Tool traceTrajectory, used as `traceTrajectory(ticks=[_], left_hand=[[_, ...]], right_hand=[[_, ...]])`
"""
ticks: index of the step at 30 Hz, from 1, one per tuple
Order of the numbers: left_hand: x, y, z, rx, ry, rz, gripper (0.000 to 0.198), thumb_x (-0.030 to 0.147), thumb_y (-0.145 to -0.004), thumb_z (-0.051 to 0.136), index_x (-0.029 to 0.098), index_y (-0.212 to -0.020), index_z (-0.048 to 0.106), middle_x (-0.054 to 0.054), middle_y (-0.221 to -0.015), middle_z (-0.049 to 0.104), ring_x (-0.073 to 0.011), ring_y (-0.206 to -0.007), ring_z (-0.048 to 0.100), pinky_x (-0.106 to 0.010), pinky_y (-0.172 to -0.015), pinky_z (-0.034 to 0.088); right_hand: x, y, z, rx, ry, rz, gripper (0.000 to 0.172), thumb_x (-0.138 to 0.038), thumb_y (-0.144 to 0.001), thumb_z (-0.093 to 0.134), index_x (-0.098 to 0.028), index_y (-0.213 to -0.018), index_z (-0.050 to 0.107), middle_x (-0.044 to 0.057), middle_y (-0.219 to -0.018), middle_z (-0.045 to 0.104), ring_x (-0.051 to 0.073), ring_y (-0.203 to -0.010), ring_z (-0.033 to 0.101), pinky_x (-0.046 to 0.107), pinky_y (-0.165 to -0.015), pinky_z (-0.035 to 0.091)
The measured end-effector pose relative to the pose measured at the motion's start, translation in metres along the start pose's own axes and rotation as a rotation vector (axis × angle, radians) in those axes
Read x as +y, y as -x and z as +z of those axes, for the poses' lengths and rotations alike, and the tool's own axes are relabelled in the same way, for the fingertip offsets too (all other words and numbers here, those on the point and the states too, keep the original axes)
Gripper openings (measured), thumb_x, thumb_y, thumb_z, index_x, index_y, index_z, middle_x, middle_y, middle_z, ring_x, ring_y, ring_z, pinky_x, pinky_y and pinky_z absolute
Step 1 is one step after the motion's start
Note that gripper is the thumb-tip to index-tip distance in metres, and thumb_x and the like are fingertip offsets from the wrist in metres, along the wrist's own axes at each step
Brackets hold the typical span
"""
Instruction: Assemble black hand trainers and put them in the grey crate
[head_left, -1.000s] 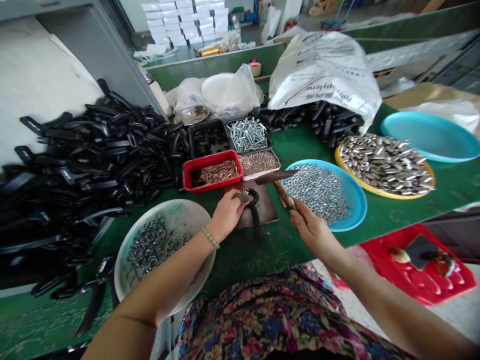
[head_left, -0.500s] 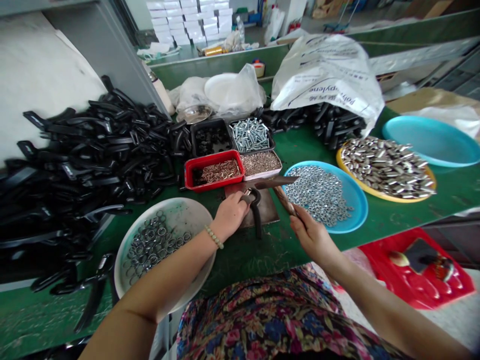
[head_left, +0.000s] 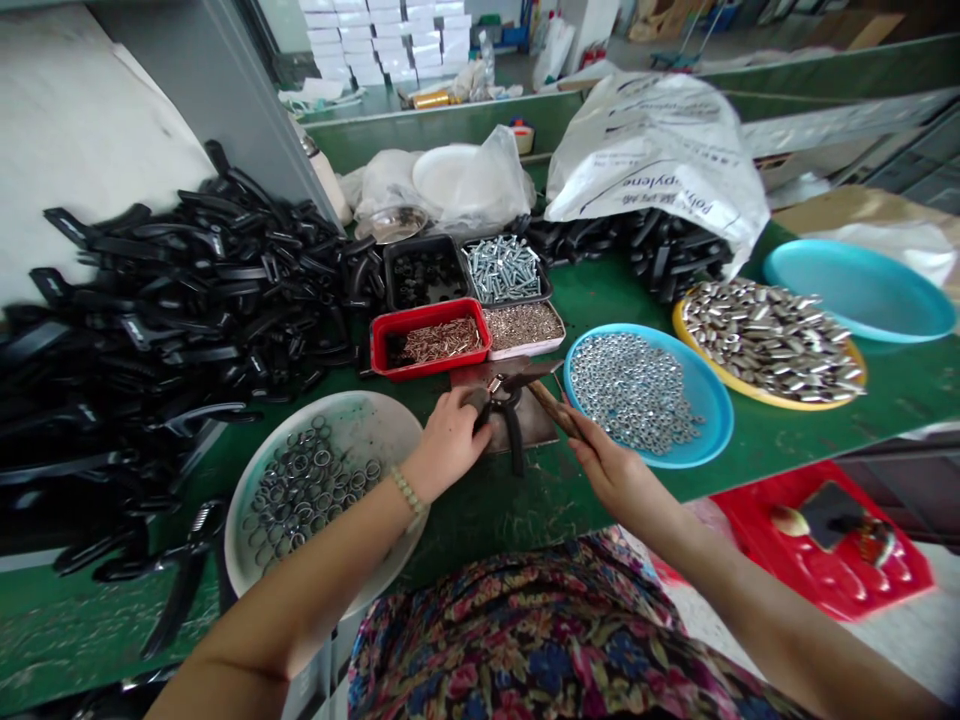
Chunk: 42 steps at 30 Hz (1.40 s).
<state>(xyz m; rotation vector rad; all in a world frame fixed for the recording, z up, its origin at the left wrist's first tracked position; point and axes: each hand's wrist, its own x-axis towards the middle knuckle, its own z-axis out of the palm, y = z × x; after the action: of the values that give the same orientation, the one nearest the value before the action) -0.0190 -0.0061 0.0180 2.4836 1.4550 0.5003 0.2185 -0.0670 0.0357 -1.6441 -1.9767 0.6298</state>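
My left hand (head_left: 448,443) is closed on a black curved handle part (head_left: 512,425) that lies on a dark metal plate (head_left: 535,422) on the green bench. My right hand (head_left: 611,468) grips the wooden handle of a hammer (head_left: 546,392), whose head rests low over the top of the black part. A small shiny metal piece sits at the part's upper end, under the hammer head.
A big heap of black handles (head_left: 187,310) fills the left. A white bowl of rings (head_left: 315,480), a red tray (head_left: 429,340), trays of screws (head_left: 501,268), a blue dish of nuts (head_left: 645,390) and a yellow dish of metal sleeves (head_left: 765,330) surround the plate.
The hammer has come down from a raised position to the top of the black part. My left hand has kept its hold.
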Motion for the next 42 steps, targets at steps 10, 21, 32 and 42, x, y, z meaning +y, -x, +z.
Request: traceTrajectory(ticks=[10,21,32,42], left_hand=[[0.003,0.047,0.01,-0.086,-0.051,-0.035,0.026,0.019,-0.088,0.047,0.015,-0.109,0.063,-0.012,-0.11,0.059,-0.0233,-0.098,0.056,-0.039,-0.088,0.051],[-0.082,-0.036,-0.074,-0.008,-0.28,-0.28,0.025,0.03,-0.09,0.047,0.013,-0.098,0.064,-0.013,-0.1,0.066,-0.0234,-0.095,0.062,-0.034,-0.086,0.047],[-0.11,-0.094,-0.067,-0.37,-0.364,-0.273,0.017,0.016,-0.078,0.056,0.016,-0.091,0.066,-0.013,-0.089,0.07,-0.0227,-0.089,0.065,-0.031,-0.081,0.046],[-0.035,-0.022,-0.054,0.103,1.482,-0.563,0.025,0.026,-0.067,0.075,0.016,-0.088,0.066,-0.002,-0.086,0.067,-0.0089,-0.065,0.063,-0.022,-0.067,0.054]], right_hand=[[-0.024,-0.005,-0.006,-0.109,0.15,-0.003,0.052,-0.031,-0.095,0.031,-0.016,-0.145,0.033,0.014,-0.12,0.064,0.025,-0.096,0.068,0.036,-0.077,0.057],[0.074,-0.007,-0.042,0.118,0.583,0.22,0.055,-0.046,-0.094,0.033,-0.023,-0.144,0.038,0.017,-0.106,0.067,0.029,-0.068,0.068,0.036,-0.048,0.048],[-0.001,-0.046,0.012,-0.148,0.562,0.104,0.044,-0.056,-0.087,0.041,-0.016,-0.09,0.06,0.012,-0.072,0.065,0.027,-0.064,0.064,0.038,-0.058,0.047],[-0.014,-0.06,0.032,-0.239,-1.112,0.374,0.031,-0.047,-0.081,0.055,-0.024,-0.094,0.038,-0.014,-0.049,0.038,0.004,-0.028,0.023,0.015,-0.03,0.018]])
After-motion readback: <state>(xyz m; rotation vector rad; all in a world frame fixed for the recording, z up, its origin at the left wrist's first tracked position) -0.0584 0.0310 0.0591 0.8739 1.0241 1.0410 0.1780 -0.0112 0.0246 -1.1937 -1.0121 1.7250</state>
